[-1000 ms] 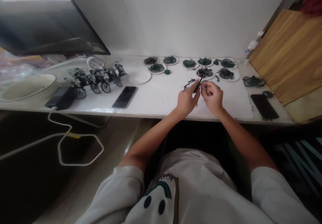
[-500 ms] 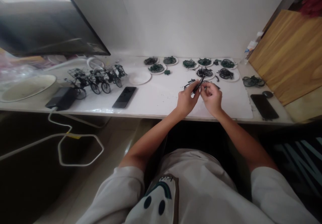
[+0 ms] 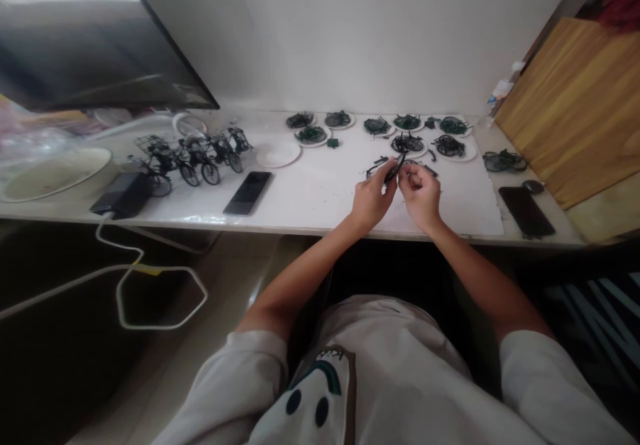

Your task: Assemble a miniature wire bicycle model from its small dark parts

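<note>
My left hand (image 3: 371,195) is closed on a thin, dark model bicycle part (image 3: 395,169), seen nearly edge-on and possibly a wheel. Fingers and thumb of my right hand (image 3: 420,193) are pinched together right beside it; whether they grip the same part or a smaller one is hidden. Both hands are held above the white table (image 3: 305,198). Just behind them lie loose black parts (image 3: 377,163), partly covered by the fingers. Beyond these, a white plate (image 3: 424,151) carries more black bicycle parts.
Several plates with dark green or black parts, such as one pile (image 3: 310,135), line the back. Assembled model bicycles (image 3: 200,158) stand left, near an empty plate (image 3: 278,155), a phone (image 3: 248,193), a black adapter (image 3: 124,195) and a basin (image 3: 55,171). Another phone (image 3: 526,211) lies right.
Both hands stay in nearly the same place. The dark part between them has turned slightly, and the right fingers have shifted a little against it.
</note>
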The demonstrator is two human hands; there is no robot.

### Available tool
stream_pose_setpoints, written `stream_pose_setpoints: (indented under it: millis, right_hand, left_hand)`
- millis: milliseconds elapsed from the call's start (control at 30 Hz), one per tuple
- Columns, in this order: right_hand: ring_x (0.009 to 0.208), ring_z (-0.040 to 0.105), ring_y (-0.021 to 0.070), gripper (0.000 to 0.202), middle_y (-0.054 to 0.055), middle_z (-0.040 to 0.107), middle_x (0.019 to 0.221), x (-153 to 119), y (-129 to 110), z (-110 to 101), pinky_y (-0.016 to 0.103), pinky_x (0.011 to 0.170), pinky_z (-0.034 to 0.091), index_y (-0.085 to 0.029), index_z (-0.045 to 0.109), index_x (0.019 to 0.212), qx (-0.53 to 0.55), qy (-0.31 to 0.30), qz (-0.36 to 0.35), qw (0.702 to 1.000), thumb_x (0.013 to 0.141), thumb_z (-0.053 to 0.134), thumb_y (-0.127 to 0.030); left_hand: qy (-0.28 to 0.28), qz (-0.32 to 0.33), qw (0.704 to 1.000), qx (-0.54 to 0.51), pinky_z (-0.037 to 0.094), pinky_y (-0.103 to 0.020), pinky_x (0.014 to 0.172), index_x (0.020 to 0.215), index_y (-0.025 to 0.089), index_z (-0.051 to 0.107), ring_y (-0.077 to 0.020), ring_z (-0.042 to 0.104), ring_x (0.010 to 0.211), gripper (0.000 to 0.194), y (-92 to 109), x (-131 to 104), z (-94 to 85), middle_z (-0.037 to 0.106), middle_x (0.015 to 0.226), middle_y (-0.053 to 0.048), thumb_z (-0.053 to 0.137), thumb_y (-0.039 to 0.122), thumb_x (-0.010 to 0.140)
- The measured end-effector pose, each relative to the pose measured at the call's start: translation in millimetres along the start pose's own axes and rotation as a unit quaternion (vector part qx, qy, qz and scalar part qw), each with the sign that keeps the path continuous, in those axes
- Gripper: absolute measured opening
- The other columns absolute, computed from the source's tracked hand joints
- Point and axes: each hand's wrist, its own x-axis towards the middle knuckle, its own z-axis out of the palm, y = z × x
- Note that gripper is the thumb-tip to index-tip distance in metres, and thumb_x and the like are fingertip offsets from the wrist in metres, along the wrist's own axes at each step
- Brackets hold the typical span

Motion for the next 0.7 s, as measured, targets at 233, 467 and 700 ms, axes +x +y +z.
stream_pose_setpoints:
  millis: [233, 467, 700]
  right_hand:
    - [0.05, 0.036, 0.0112, 0.03, -0.009, 0.04, 0.057, -0.6, 5.2, -4.0, 0.028, 0.056, 0.033, -0.023, 0.071, 0.104, -0.076, 0.006, -0.102, 0.992, 0.108, 0.063, -0.052]
    - [0.049, 0.042, 0.0114, 0.027, -0.008, 0.044, 0.057, 8.2, 16.2, -14.1, 0.028, 0.058, 0.036, -0.024, 0.073, 0.105, -0.19, 0.014, -0.178, 0.965, 0.106, 0.063, -0.049]
    - [0.049, 0.042, 0.0117, 0.029, -0.009, 0.043, 0.057, 8.2, 16.0, -15.6, 0.027, 0.058, 0.038, -0.024, 0.072, 0.107, -0.184, 0.003, -0.172, 0.968, 0.108, 0.06, -0.051]
  left_hand:
    - [0.0, 0.005, 1.0, -0.026, 0.069, -0.028, 0.092, 0.15, 0.022, 0.061, -0.0185, 0.083, 0.11, 0.038, 6.7, 3.9, -3.5, 0.076, 0.146, -0.014, 0.056, 0.027, 0.114]
    - [-0.03, -0.025, 0.999, -0.027, 0.07, -0.034, 0.095, 0.157, 0.026, 0.061, -0.0228, 0.083, 0.114, 0.047, 9.9, 5.3, -6.9, 0.075, 0.147, -0.013, 0.059, 0.022, 0.11]
    - [-0.043, -0.006, 0.999, -0.022, 0.068, -0.035, 0.102, 0.15, 0.024, 0.069, -0.0217, 0.083, 0.114, 0.043, 9.6, 9.2, -12.5, 0.08, 0.137, -0.012, 0.062, 0.021, 0.108]
